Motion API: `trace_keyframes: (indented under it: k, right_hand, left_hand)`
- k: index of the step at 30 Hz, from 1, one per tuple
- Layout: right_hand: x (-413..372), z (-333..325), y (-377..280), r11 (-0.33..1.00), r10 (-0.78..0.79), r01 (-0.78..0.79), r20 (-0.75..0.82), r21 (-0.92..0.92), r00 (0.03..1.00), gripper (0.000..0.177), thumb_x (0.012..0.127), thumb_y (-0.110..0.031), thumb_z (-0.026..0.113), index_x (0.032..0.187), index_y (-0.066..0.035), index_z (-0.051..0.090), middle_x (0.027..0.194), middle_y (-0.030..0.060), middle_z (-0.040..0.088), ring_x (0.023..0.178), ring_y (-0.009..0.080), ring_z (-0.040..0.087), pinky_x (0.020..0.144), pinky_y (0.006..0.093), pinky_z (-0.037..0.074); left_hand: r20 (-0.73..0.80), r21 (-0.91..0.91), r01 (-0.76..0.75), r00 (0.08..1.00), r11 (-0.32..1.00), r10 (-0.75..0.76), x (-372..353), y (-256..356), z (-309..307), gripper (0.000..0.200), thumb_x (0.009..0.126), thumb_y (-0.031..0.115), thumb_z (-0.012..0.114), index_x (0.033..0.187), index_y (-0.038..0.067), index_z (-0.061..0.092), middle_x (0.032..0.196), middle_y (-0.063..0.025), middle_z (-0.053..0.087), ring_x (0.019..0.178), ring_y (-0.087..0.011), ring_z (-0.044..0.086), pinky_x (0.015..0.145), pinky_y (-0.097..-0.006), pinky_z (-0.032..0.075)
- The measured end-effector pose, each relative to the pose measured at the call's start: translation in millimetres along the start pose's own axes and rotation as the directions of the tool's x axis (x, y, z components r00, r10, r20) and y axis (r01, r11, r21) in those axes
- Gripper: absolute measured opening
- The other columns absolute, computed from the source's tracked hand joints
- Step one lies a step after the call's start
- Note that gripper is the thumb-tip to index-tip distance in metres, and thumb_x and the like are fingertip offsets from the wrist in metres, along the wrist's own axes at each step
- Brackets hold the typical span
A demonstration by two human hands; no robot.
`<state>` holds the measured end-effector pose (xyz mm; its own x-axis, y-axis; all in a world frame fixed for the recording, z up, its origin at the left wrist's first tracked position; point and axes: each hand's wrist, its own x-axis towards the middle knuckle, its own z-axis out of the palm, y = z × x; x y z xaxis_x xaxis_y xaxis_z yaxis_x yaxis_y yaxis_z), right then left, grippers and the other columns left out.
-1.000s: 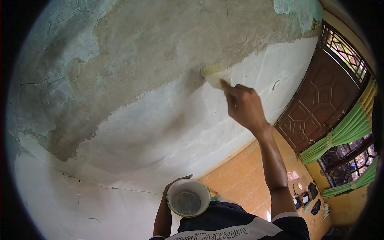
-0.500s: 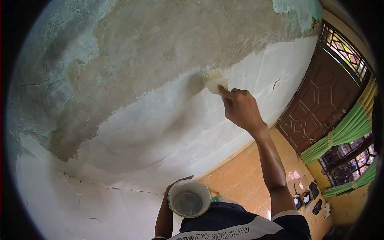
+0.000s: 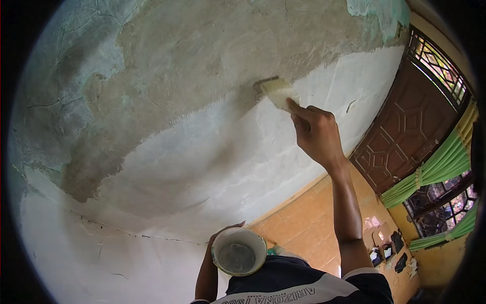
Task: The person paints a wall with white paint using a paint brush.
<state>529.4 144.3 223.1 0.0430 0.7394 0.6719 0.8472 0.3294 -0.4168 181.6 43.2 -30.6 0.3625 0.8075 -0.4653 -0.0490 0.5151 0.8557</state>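
My right hand (image 3: 319, 133) is closed around the handle of a wide, pale paintbrush (image 3: 277, 92). The bristle end is up by the wall, right at the ragged border between white paint (image 3: 187, 147) and bare grey-brown plaster (image 3: 192, 66). Low in the view, my left hand (image 3: 228, 229) wraps round a round paint pot (image 3: 262, 248), its fingertips showing at the far rim and the rest hidden behind it. Greyish-white paint lies inside the pot, which I hold close to my shirt.
A brown panelled door (image 3: 397, 126) stands at the right, beside green curtains (image 3: 430, 175) and a grilled window (image 3: 440, 202). Below the wall runs an orange tiled floor (image 3: 298, 218). A wooden rack with dark items (image 3: 387, 248) sits at lower right. Greenish old paint (image 3: 377, 15) peels at the top.
My right hand and the paintbrush have shifted slightly right, and the bristle end has tipped away, with a dark shadow beside it. The left hand and pot have stayed put.
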Motion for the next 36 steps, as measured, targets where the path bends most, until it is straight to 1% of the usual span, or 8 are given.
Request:
trace_keyframes:
  k: [1, 3, 8, 10, 14, 16, 25, 36]
  right_hand:
    - [0.9, 0.9, -2.6, 0.999, 0.042, -0.041, -0.053, 0.021, 0.998, 0.037, 0.096, -0.001, 0.073, 0.132, -0.006, 0.078, 0.081, 0.0216, 0.071, 0.069, 0.0376, 0.069, 0.068, 0.0453, 0.054]
    - [1.8, 34.4, 20.9, 0.989, -0.138, 0.142, -0.079, 0.051, 0.987, 0.037, 0.095, 0.001, 0.071, 0.132, -0.004, 0.077, 0.079, 0.0216, 0.069, 0.069, 0.0378, 0.069, 0.067, 0.0459, 0.054]
    - [-5.8, 25.9, 10.2, 0.997, -0.074, 0.074, -0.017, -0.035, 0.997, 0.039, 0.095, -0.003, 0.069, 0.134, -0.004, 0.076, 0.08, 0.0168, 0.07, 0.069, 0.0361, 0.071, 0.064, 0.046, 0.057]
    - [-6.4, 19.5, 9.9, 0.997, -0.073, 0.072, -0.035, -0.014, 0.997, 0.04, 0.095, -0.003, 0.069, 0.134, -0.004, 0.076, 0.08, 0.0167, 0.07, 0.069, 0.0363, 0.071, 0.063, 0.046, 0.057]
    - [-7.4, 41.4, 19.2, 0.995, -0.09, 0.093, -0.094, 0.032, 0.991, 0.042, 0.094, -0.002, 0.071, 0.136, -0.004, 0.075, 0.082, 0.0171, 0.07, 0.07, 0.0369, 0.07, 0.063, 0.0456, 0.056]
    - [-7.3, 60.6, 23.5, 0.991, -0.129, 0.131, -0.082, 0.017, 0.988, 0.045, 0.093, 0.0, 0.071, 0.137, -0.003, 0.073, 0.083, 0.018, 0.069, 0.07, 0.0376, 0.07, 0.064, 0.0459, 0.056]
    - [-14.7, 61.3, 18.3, 0.996, -0.069, 0.074, -0.111, 0.047, 0.991, 0.05, 0.097, 0.005, 0.069, 0.146, -0.003, 0.068, 0.079, 0.0167, 0.064, 0.065, 0.0327, 0.064, 0.062, 0.0442, 0.052]
    - [-25.7, 42.2, 29.6, 0.99, -0.084, 0.094, -0.102, 0.108, 0.991, 0.045, 0.097, 0.0, 0.07, 0.141, -0.006, 0.072, 0.084, 0.018, 0.069, 0.069, 0.0357, 0.069, 0.063, 0.0451, 0.056]
  left_hand:
    - [-0.075, -0.018, 0.121, 0.99, 0.992, -0.122, 1.0, 3.0, 3.2, 0.039, 0.107, 0.012, 0.063, 0.144, -0.001, 0.068, 0.148, -0.0123, 0.07, 0.122, -0.0183, 0.072, 0.107, -0.0357, 0.06]
    - [-0.044, -0.008, 0.076, 0.996, 0.997, -0.076, -0.5, 0.0, 2.1, 0.038, 0.107, 0.012, 0.063, 0.143, -0.001, 0.068, 0.147, -0.012, 0.07, 0.12, -0.0181, 0.072, 0.106, -0.0356, 0.06]
    - [0.009, -0.043, 0.046, 0.999, 0.998, -0.046, 5.7, -5.8, 2.9, 0.037, 0.107, 0.011, 0.065, 0.142, 0.001, 0.07, 0.141, -0.0105, 0.074, 0.114, -0.0169, 0.074, 0.101, -0.035, 0.062]
    - [-0.057, -0.024, 0.206, 0.977, 0.978, -0.208, 16.5, -6.6, 1.4, 0.038, 0.106, 0.011, 0.067, 0.143, 0.003, 0.071, 0.135, -0.0092, 0.076, 0.11, -0.0159, 0.075, 0.099, -0.0345, 0.063]
    - [-0.049, -0.062, 0.221, 0.973, 0.973, -0.224, 16.4, -9.0, 5.5, 0.036, 0.106, 0.012, 0.067, 0.142, 0.004, 0.073, 0.129, -0.0085, 0.077, 0.108, -0.0154, 0.075, 0.098, -0.0346, 0.063]
    - [-0.06, -0.137, 0.043, 0.997, 0.99, -0.052, 11.2, -10.7, 7.8, 0.026, 0.097, 0.019, 0.086, 0.119, 0.005, 0.084, 0.103, -0.007, 0.081, 0.087, -0.0142, 0.076, 0.082, -0.0333, 0.064]
    - [0.053, -0.09, -0.039, 0.998, 0.995, 0.044, 6.5, -24.0, 3.1, 0.037, 0.104, 0.012, 0.072, 0.14, 0.005, 0.074, 0.125, -0.0098, 0.078, 0.104, -0.017, 0.077, 0.095, -0.0356, 0.065]
    - [-0.11, -0.1, -0.002, 0.994, 0.995, -0.009, -8.4, -23.7, 15.6, 0.033, 0.102, 0.017, 0.078, 0.134, 0.01, 0.079, 0.114, -0.0057, 0.081, 0.096, -0.0134, 0.076, 0.088, -0.0311, 0.064]
